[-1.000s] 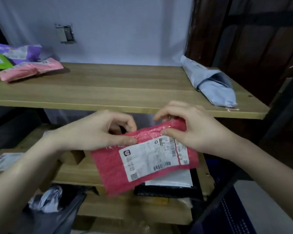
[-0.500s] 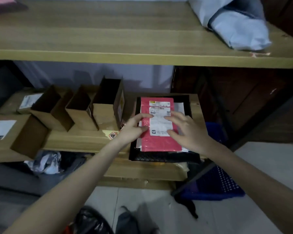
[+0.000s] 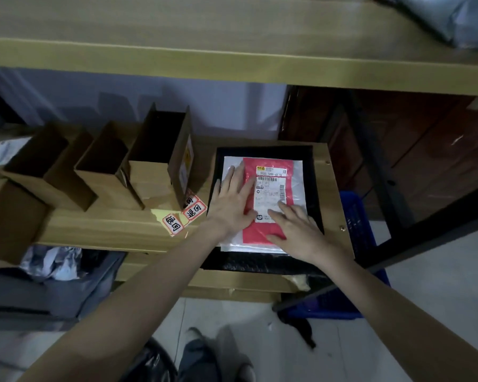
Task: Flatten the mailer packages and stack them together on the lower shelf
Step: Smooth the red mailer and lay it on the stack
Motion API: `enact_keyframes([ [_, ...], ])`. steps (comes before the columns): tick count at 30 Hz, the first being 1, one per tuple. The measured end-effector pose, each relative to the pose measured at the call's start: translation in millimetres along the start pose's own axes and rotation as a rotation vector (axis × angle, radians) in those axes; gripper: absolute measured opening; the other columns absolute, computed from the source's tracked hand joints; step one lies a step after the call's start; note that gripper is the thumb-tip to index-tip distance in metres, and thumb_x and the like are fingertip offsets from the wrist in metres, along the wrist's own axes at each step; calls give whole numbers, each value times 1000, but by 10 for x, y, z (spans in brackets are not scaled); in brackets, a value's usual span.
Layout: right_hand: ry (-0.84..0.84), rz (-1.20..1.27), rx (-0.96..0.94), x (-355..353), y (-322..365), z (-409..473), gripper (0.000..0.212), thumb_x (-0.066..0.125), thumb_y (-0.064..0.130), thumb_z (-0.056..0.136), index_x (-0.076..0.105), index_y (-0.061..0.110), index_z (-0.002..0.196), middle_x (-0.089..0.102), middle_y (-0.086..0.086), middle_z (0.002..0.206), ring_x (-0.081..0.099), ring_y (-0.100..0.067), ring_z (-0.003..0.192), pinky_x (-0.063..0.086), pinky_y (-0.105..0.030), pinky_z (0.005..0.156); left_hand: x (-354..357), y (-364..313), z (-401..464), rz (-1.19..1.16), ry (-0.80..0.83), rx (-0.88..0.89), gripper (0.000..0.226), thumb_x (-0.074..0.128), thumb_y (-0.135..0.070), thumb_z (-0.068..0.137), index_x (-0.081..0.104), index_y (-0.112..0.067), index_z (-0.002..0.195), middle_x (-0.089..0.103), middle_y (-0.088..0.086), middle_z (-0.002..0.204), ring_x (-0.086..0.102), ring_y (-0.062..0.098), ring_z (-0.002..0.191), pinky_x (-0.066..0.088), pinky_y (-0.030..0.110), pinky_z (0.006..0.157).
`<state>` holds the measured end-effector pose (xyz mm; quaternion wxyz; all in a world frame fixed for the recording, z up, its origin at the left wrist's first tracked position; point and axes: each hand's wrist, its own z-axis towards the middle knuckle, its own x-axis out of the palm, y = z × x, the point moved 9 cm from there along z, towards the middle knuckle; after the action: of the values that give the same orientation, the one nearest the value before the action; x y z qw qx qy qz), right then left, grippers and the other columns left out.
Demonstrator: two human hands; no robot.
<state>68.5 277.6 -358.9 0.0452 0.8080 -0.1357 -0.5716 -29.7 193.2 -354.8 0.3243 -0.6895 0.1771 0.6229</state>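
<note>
On the lower shelf (image 3: 100, 230), toward its right end: a flat tray (image 3: 313, 188), holding a plastic mailer (image 3: 298, 188) with a labelled mailer (image 3: 265, 235) stacked on top. Resting flat on that stack, left hand (image 3: 232, 199) on the left side, right hand (image 3: 298, 232) at the near right. Left of the tray, stickers (image 3: 185, 216), then a row of open cardboard boxes (image 3: 155, 166). Above, the upper shelf (image 3: 232, 45), with a bagged parcel (image 3: 450, 20) at its right end. Below right, on the floor, a crate (image 3: 353, 271).
</note>
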Motion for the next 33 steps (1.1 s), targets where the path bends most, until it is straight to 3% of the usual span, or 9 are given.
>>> enact_keyframes([
  [4,9,-6,0,4,-37,33,66,45,49,93,19,25,148,9,1,158,5,-20,144,16,-45,115,-13,-1,123,104,-3,19,97,60,-56,76,7,-20,148,-23,5,157,-19,25,145,-6,48,115],
  [6,11,-5,-1,-5,-36,43,66,46,49,92,21,25,148,11,1,158,7,-20,144,17,-45,114,-113,-7,152,62,-84,11,89,65,-53,71,22,-12,138,-6,9,159,-9,26,147,-3,49,116],
  [9,16,-5,-1,-5,-23,49,65,46,48,92,21,25,148,12,1,157,7,-20,144,18,-46,114,-207,-186,146,-9,-158,182,65,65,-37,73,37,-8,125,17,11,154,7,26,146,5,51,119],
  [11,20,-15,-1,0,-25,52,65,45,48,92,20,26,148,11,1,157,7,-20,144,18,-46,114,-102,-260,151,0,-51,254,70,58,-40,81,30,-11,138,9,9,158,5,24,147,0,46,120],
  [15,34,-41,-1,10,-18,60,64,44,48,92,20,26,147,10,1,158,7,-21,144,19,-47,113,246,-126,192,104,221,170,79,37,-55,90,-2,-23,151,-13,1,159,-10,17,147,-7,44,118],
  [22,44,-64,16,12,21,60,62,45,45,93,24,13,142,14,-7,158,12,-24,144,24,-46,114,300,-95,237,55,338,102,81,37,-60,89,1,-25,152,-12,-2,159,-8,15,147,-4,45,119],
  [25,83,-5,36,-4,22,44,68,48,44,92,20,11,145,11,-6,159,8,-24,145,21,-46,114,137,-114,253,75,275,105,83,45,-59,86,10,-21,151,-1,-2,160,0,19,147,3,44,119],
  [28,53,36,34,-99,39,-16,59,50,37,93,31,12,142,6,-1,159,2,-21,145,20,-48,113,-77,-128,177,76,158,127,78,47,-60,86,19,-23,149,7,-4,158,5,19,145,9,44,116],
  [33,-116,42,-45,-444,202,-193,43,49,23,92,45,13,134,26,-4,152,17,-21,141,29,-43,112,-462,-128,-110,49,44,195,75,48,-60,85,22,-26,148,8,-6,159,5,16,146,12,46,115],
])
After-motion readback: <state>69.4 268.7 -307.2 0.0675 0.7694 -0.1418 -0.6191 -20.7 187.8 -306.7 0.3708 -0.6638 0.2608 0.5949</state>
